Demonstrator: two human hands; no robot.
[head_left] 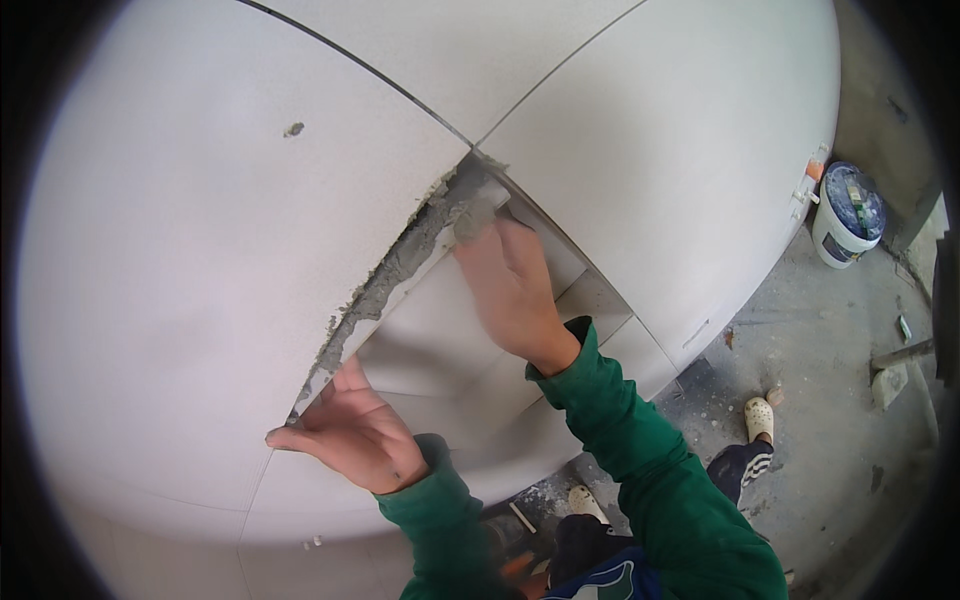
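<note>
A pale tile (402,297) stands tilted in a gap of the tiled wall (230,250), its long edge facing up. Grey mortar (385,285) lies in a rough strip between that edge and the neighbouring tile. My left hand (358,428) is at the lower left end of the tile, palm turned up, thumb stretched out, fingers partly hidden behind the edge. Near the upper corner, my right hand (512,285) grips the tile. Its fingertips are hidden or blurred beside a lump of mortar.
White tiles with thin dark joints surround the gap; one carries a small mortar smear (293,129). A white bucket (846,222) with a blue-grey top stands at the right. The grey concrete floor (800,330) bears debris and a wooden-handled tool (900,355). My pale clogs (759,418) show below.
</note>
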